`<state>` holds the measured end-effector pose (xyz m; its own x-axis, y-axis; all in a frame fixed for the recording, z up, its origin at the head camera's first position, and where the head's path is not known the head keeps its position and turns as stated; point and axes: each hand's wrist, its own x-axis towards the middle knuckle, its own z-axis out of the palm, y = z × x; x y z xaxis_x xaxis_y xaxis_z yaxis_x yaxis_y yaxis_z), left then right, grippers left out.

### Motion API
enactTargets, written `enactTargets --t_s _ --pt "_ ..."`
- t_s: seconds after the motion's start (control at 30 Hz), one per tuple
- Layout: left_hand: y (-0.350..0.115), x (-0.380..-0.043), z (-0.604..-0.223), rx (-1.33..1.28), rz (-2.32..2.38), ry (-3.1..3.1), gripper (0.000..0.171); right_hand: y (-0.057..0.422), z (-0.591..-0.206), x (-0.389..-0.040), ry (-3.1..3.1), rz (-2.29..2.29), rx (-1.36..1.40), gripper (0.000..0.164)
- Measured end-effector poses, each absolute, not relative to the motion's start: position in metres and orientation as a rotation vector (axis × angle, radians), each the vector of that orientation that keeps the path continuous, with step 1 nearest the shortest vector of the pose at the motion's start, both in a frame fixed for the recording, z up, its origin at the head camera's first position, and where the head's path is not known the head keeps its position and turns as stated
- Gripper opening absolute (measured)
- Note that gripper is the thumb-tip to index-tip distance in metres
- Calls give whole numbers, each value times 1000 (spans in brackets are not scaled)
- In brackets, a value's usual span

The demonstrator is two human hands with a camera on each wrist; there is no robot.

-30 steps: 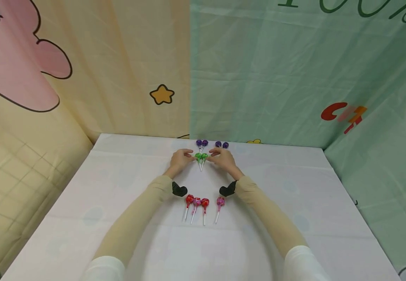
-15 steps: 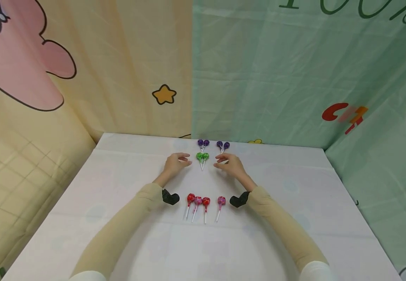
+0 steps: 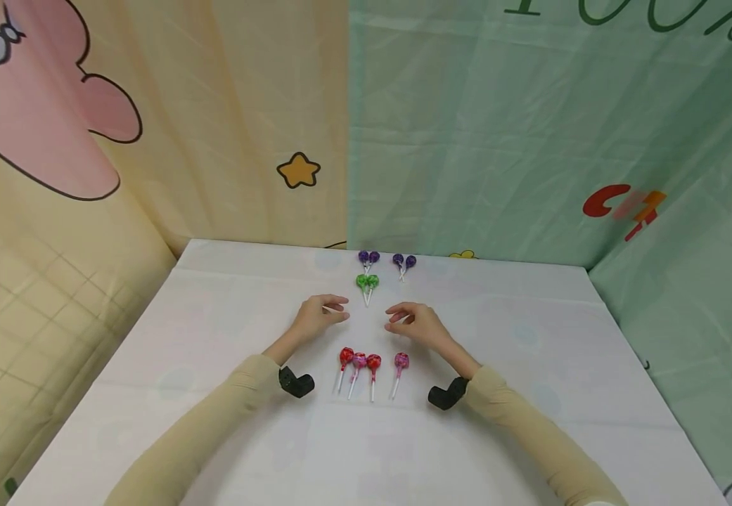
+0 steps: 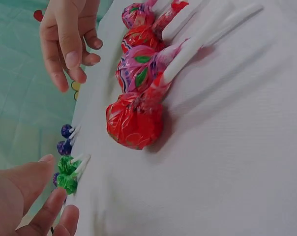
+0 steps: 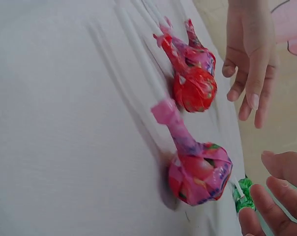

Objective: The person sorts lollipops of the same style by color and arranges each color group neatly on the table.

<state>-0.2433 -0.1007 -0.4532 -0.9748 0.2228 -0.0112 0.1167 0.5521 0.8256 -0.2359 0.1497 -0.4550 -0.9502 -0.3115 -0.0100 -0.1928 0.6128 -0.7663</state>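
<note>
My left hand (image 3: pixel 316 318) hovers over the table with loosely bent fingers and nothing between them. Across from it my right hand (image 3: pixel 419 325) is held the same way, also without anything in it. Just beyond the gap between them lies a pair of green lollipops (image 3: pixel 361 282), heads together. Nearer to me is a row: a red lollipop (image 3: pixel 346 356), a pink lollipop (image 3: pixel 358 361) and another red lollipop (image 3: pixel 373 362) close together. A second pink lollipop (image 3: pixel 401 361) lies apart on the right. In the right wrist view this pink lollipop (image 5: pixel 200 174) appears large.
Two pairs of purple lollipops lie near the table's back edge, one left purple lollipop (image 3: pixel 363 257) behind the green ones and one right purple lollipop (image 3: pixel 411 261) farther right. A white cloth covers the table (image 3: pixel 366 450). Printed curtains (image 3: pixel 467 140) hang behind it.
Both hands have let go of the green lollipops, moved apart and drawn back toward me. The green pair has stayed beside the left purple pair. The right purple pair is now uncovered.
</note>
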Motion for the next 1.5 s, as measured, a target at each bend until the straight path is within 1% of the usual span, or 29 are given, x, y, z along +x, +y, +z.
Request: enactTargets --t_s 0.33,0.67,0.93,1.17,1.5 --pt "-99 -214 -448 381 1356 2607 34 149 -461 -208 2634 -1254 -507 31" --pt "-102 -197 -455 412 1329 2556 33 149 -461 -189 2589 -1258 -536 30" --pt "-106 -185 -456 463 1339 2552 32 148 -464 -182 2637 -1192 -610 28" --pt "-106 -181 -460 527 1270 2616 30 141 -466 -182 2636 -1156 -652 29" --pt "-103 -177 -464 498 1199 2702 27 135 -466 -182 2672 -1086 -731 29"
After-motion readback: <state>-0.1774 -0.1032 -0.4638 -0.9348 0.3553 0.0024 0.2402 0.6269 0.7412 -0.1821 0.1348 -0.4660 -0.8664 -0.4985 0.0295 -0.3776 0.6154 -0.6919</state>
